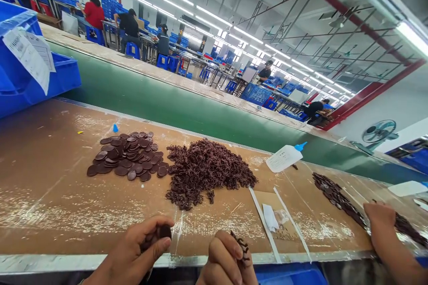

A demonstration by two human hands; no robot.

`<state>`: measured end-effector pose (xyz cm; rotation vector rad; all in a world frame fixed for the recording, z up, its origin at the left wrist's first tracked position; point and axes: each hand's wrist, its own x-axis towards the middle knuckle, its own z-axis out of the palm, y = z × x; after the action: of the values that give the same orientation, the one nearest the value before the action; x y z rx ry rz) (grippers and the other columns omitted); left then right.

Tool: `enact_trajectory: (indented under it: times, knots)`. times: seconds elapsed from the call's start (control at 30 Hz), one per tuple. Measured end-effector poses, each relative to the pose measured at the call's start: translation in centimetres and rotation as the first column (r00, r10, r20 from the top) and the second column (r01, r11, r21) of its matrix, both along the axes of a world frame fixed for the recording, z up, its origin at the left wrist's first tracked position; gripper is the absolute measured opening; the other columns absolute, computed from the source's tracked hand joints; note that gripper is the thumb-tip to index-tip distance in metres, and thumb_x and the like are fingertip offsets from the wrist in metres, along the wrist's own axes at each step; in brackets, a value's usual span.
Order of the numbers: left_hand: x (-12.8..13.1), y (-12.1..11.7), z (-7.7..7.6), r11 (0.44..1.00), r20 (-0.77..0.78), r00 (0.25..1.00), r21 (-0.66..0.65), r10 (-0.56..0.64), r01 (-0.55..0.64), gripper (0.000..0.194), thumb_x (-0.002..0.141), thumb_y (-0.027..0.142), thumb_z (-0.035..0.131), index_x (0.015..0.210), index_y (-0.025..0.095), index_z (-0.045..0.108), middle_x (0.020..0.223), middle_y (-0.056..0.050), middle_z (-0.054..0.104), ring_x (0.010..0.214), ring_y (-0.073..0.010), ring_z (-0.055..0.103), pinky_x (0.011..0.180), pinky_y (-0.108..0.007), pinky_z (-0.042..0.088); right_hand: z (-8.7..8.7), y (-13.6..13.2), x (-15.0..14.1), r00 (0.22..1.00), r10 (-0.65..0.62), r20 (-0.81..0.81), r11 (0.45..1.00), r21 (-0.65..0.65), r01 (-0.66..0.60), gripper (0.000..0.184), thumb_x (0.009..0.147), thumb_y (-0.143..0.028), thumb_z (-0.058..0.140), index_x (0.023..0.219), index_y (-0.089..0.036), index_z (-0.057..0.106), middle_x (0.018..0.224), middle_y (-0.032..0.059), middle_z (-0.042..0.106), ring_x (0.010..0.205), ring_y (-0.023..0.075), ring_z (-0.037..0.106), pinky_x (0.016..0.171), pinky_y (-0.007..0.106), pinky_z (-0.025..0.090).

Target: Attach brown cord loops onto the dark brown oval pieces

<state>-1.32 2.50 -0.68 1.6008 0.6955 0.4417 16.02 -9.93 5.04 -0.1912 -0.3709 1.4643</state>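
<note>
As I hold both hands over the near edge of the bench, my left hand (pixel 130 249) is closed narrowly, thumb and fingers pinching a dark brown disc (pixel 164 232), and my right hand (pixel 223 260) grips a tangled dark wiry piece (pixel 241 247) between its fingers. Ahead on the tan work surface (pixel 60 178), a pile of matching discs (pixel 125 156) lies just beside a larger heap of wiry pieces (pixel 207 173). A white squeeze bottle (pixel 284 158) with a blue nozzle lies beyond them, near a green belt (pixel 167 113). To the right, a co-worker's hand (pixel 379 225) rests beside a dark row of pieces (pixel 337 198). A blue crate (pixel 20 67) stands at far left.
</note>
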Motion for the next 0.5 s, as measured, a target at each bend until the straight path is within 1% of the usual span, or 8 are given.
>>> enact_trajectory:
  times: [0.07,0.1,0.2,0.3,0.37,0.43,0.5]
  knots:
    - [-0.3,-0.1,-0.3,0.999,0.047,0.998,-0.02,0.032,-0.031,0.048,0.094,0.061,0.055,0.124,0.024,0.063,0.093,-0.001,0.067,0.083,-0.0168,0.06,0.075,-0.026,0.051,-0.1,0.1,-0.2,0.998,0.047,0.042,0.997,0.058,-0.049,0.03,0.087,-0.047,0.076,0.083,-0.024,0.057,0.06,-0.0139,0.034,0.037,0.0003,0.017,0.041,0.011,0.029]
    - [-0.3,-0.1,-0.5,0.999,0.059,0.998,-0.016,0.034,-0.033,0.045,0.094,0.06,0.057,0.122,0.025,0.064,0.094,-0.001,0.067,0.083,-0.0164,0.06,0.076,-0.026,0.051,-0.2,0.2,-0.3,0.997,0.073,0.036,0.995,0.073,-0.075,0.028,0.088,-0.046,0.076,0.084,-0.024,0.057,0.06,-0.0137,0.035,0.037,0.0001,0.019,0.04,0.011,0.027]
    - [-0.4,-0.2,-0.7,1.0,0.054,0.998,-0.003,0.022,-0.022,0.041,0.095,0.058,0.058,0.12,0.025,0.065,0.087,0.0,0.066,0.077,-0.0146,0.06,0.073,-0.024,0.051,-0.8,0.6,-0.7,0.989,0.122,-0.08,0.988,0.11,-0.113,0.022,0.088,-0.038,0.076,0.086,-0.024,0.059,0.062,-0.0135,0.04,0.038,-0.0002,0.023,0.04,0.01,0.025]
    - [-0.1,-0.1,-0.8,0.999,0.055,0.998,-0.024,0.034,-0.033,0.044,0.093,0.059,0.059,0.117,0.023,0.066,0.077,0.002,0.062,0.069,-0.0135,0.058,0.066,-0.024,0.05,-1.9,1.1,-1.2,0.969,0.115,-0.22,0.97,0.233,-0.062,0.019,0.089,-0.034,0.076,0.089,-0.023,0.06,0.064,-0.014,0.045,0.039,-0.0012,0.022,0.042,0.008,0.03]
    - [0.0,0.0,-0.8,0.999,0.067,0.997,-0.033,0.034,-0.032,0.044,0.093,0.059,0.059,0.116,0.022,0.066,0.075,0.002,0.061,0.065,-0.0127,0.057,0.062,-0.024,0.049,-2.5,1.5,-1.4,0.959,0.109,-0.261,0.958,0.285,-0.031,0.017,0.091,-0.033,0.074,0.092,-0.023,0.06,0.067,-0.0134,0.047,0.039,-0.0019,0.023,0.042,0.008,0.031]
    - [0.1,0.1,-0.6,0.999,0.083,0.996,-0.034,0.031,-0.028,0.042,0.094,0.057,0.059,0.118,0.023,0.065,0.074,0.003,0.06,0.061,-0.0113,0.054,0.059,-0.023,0.047,-2.9,1.6,-1.4,0.961,0.107,-0.257,0.957,0.29,-0.03,0.015,0.094,-0.031,0.071,0.093,-0.021,0.06,0.068,-0.0122,0.048,0.039,-0.002,0.024,0.04,0.009,0.027]
    - [0.1,0.1,-0.2,0.999,0.084,0.996,-0.024,0.039,-0.037,0.037,0.096,0.051,0.058,0.12,0.024,0.063,0.075,0.004,0.058,0.062,-0.0106,0.053,0.059,-0.022,0.047,-2.8,1.5,-1.3,0.967,0.094,-0.236,0.967,0.253,-0.033,0.013,0.097,-0.031,0.067,0.094,-0.02,0.06,0.068,-0.0113,0.046,0.039,-0.0013,0.023,0.039,0.011,0.024]
